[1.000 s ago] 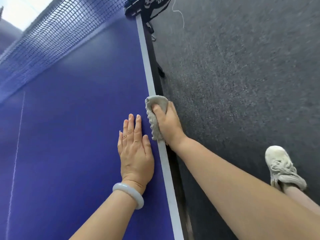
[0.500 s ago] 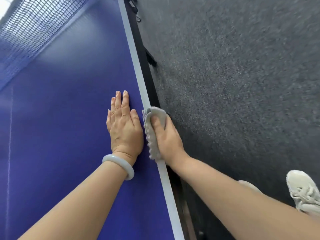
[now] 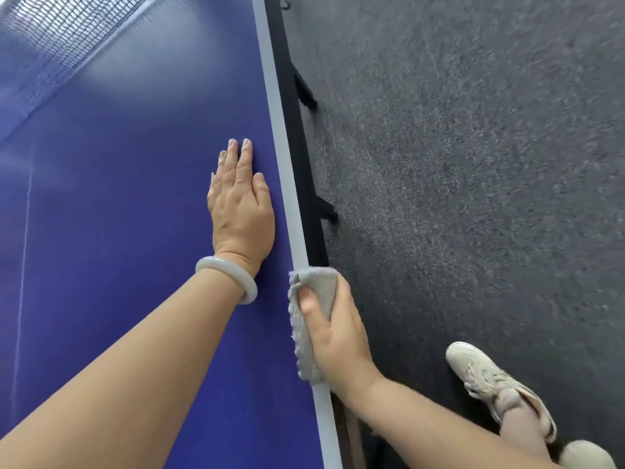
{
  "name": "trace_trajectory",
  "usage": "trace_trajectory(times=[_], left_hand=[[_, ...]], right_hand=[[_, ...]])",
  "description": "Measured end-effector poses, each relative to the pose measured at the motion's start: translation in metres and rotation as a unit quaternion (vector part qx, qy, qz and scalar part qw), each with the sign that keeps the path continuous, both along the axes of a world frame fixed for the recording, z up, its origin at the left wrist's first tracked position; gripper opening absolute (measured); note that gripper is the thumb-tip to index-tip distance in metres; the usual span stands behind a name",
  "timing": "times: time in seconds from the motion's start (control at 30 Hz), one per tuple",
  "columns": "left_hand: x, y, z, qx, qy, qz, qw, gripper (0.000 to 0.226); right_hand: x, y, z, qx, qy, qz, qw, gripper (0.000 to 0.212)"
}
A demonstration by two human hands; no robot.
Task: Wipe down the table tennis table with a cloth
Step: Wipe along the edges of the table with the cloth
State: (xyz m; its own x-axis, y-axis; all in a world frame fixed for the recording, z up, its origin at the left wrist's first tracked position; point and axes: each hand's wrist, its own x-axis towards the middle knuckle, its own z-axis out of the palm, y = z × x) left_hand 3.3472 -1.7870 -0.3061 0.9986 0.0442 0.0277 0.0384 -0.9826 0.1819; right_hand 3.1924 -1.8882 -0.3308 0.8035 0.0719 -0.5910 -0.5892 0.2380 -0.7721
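A sports room: table tennis table (image 3: 118, 214), net (image 3: 50, 45), dark carpet (image 3: 473, 164).

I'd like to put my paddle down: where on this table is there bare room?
Bare blue table lies between the left hand and the net, and left of the left forearm out to the thin centre line. It is crowded at the white edge stripe, where the right hand grips the cloth close beside the bangle.

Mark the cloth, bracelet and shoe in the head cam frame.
cloth (image 3: 297, 333), head view, on its fuzzy left edge.
bracelet (image 3: 251, 287), head view, on the right side of the band.
shoe (image 3: 480, 370), head view, on the laced upper.
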Motion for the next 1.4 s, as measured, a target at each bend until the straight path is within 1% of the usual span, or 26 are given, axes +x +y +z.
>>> trace_trajectory(times=[0.07,0.13,0.23,0.3,0.37,0.43,0.5,0.6,0.7,0.8,0.9,0.97,1.03,1.07,1.17,1.23,1.33,1.4], left_hand=[[0.001,0.000,0.000,-0.002,-0.003,0.003,1.000,0.049],[0.000,-0.002,0.001,-0.004,-0.006,0.004,1.000,0.048],[-0.006,-0.004,0.004,0.041,-0.016,0.007,0.999,0.046],[-0.010,-0.007,0.008,0.068,-0.008,0.013,0.998,0.046],[-0.021,-0.011,0.014,0.045,-0.004,0.012,0.999,0.044],[-0.053,-0.014,0.021,0.003,-0.019,0.000,1.000,0.039],[-0.103,-0.012,0.025,-0.017,-0.027,-0.003,0.999,0.035],[-0.182,-0.004,0.020,-0.008,-0.001,0.020,1.000,0.042],[-0.219,-0.004,0.006,-0.005,0.011,0.023,1.000,0.051],[-0.220,-0.007,0.001,-0.027,-0.001,0.045,0.999,0.053],[-0.220,-0.006,0.001,-0.028,-0.004,0.046,0.999,0.053],[-0.219,-0.005,0.001,-0.028,-0.007,0.043,0.999,0.053],[-0.219,-0.005,0.000,-0.026,-0.009,0.043,0.999,0.053],[-0.219,-0.005,-0.001,-0.024,-0.010,0.042,0.999,0.054],[-0.219,-0.004,0.001,-0.025,-0.010,0.045,0.999,0.055],[-0.218,-0.003,0.000,-0.020,-0.011,0.045,0.999,0.053],[-0.220,0.000,-0.001,-0.026,-0.011,0.041,0.999,0.048],[-0.219,0.000,-0.001,-0.037,-0.015,0.040,0.998,0.048]], right_hand=[[0.028,0.001,-0.008,0.007,-0.001,-0.003,1.000,0.055],[0.043,-0.001,-0.014,-0.003,-0.015,0.013,1.000,0.054],[0.045,-0.007,-0.023,-0.013,-0.028,0.066,0.997,0.060],[0.046,-0.011,-0.023,-0.013,-0.032,0.082,0.996,0.062],[0.049,-0.014,-0.022,-0.016,-0.039,0.088,0.995,0.066],[0.049,-0.015,-0.020,-0.019,-0.041,0.092,0.995,0.069],[0.049,-0.016,-0.018,-0.009,-0.038,0.092,0.995,0.069],[0.049,-0.018,-0.016,0.011,-0.030,0.094,0.995,0.069],[0.044,-0.019,-0.014,0.015,-0.023,0.093,0.995,0.072],[0.017,-0.014,-0.013,0.003,-0.018,0.079,0.997,0.070],[-0.046,-0.007,-0.014,0.001,-0.008,0.062,0.998,0.062],[-0.088,-0.007,-0.011,0.011,-0.003,0.049,0.999,0.064],[-0.113,-0.008,-0.010,0.012,0.003,0.057,0.998,0.070],[-0.119,-0.008,-0.010,0.008,0.007,0.065,0.998,0.068],[-0.115,-0.006,-0.008,-0.034,-0.004,0.088,0.996,0.059],[-0.089,-0.004,-0.008,-0.067,-0.022,0.072,0.995,0.062],[-0.034,0.002,-0.005,-0.047,0.012,0.021,0.999,0.072],[-0.021,0.007,-0.006,-0.035,0.017,-0.012,0.999,0.072]])
